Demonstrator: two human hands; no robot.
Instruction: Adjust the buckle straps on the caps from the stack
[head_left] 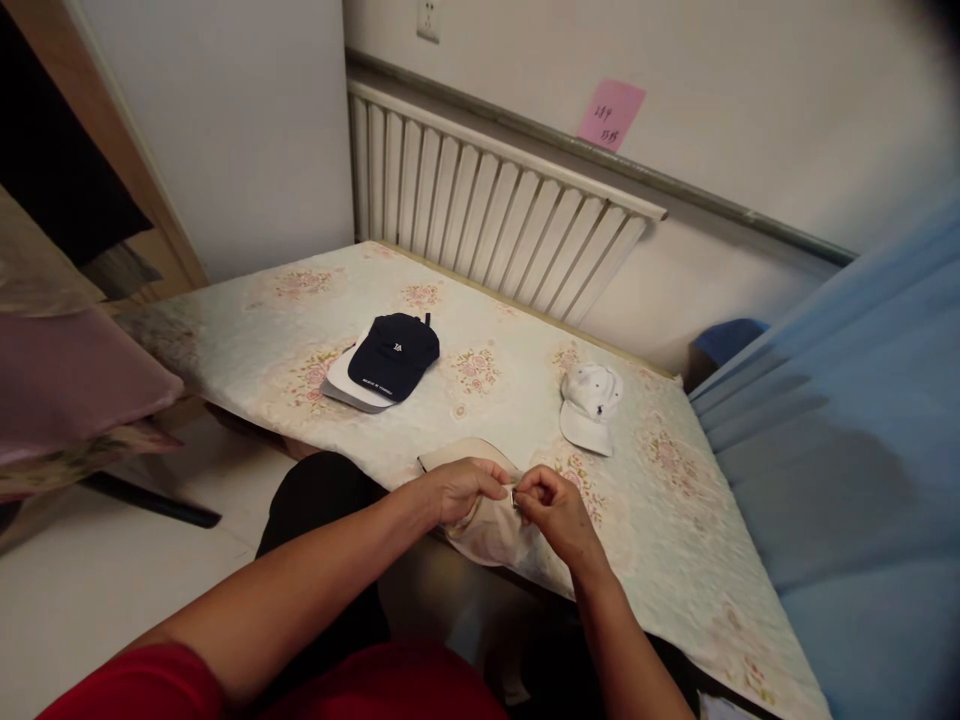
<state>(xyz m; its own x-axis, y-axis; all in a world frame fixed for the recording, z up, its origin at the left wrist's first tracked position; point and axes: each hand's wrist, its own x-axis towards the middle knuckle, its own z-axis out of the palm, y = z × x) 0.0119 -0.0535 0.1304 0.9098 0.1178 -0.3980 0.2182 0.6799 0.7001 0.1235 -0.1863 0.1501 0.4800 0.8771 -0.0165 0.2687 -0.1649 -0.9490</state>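
A beige cap (486, 530) lies at the near edge of the floral mattress (675, 510), its brim pointing away from me. My left hand (459, 487) and my right hand (551, 508) are both pinched on the back of this cap, meeting at a small metal strap buckle (513, 497). Farther off, a navy cap (395, 353) rests on top of other light-coloured caps (345, 384). To the right of them a white cap (591, 405) lies alone.
A white radiator (487, 205) runs along the wall behind the mattress, with a pink note (610, 114) stuck above it. Blue fabric (855, 470) hangs at the right. A pink pillow (67, 380) lies at the left, above the pale floor (112, 570).
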